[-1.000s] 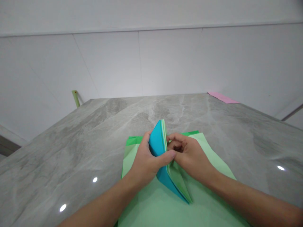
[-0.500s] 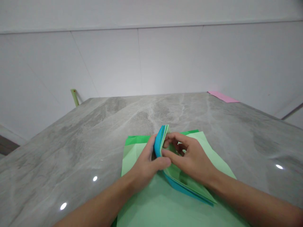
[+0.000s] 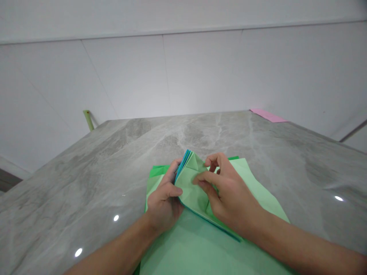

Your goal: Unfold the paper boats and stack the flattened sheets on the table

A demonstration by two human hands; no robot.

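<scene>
A stack of folded paper [image 3: 189, 187], light green on its face with blue and green layers along the edge, is tilted up between my hands. My left hand [image 3: 166, 198] is closed on its left end, thumb on the face and fingers behind. My right hand [image 3: 226, 191] is at the face, thumb and index finger drawn together against the top layer, the other fingers curled. Whether a fold is between these fingertips is partly hidden. Beneath lies a large light green sheet [image 3: 177, 248], with a darker green sheet [image 3: 158, 171] showing at its back edge.
The grey marbled table [image 3: 86, 183] stretches around the sheets to a white wall [image 3: 137, 76]. A pink sheet [image 3: 269, 115] lies at the table's far right edge. A light green strip-like object [image 3: 88, 120] is at the far left edge.
The folded stack has shifted left and flattened from a bent curve, so its light green face shows more. My left thumb has moved left; my right fingertips now touch the face.
</scene>
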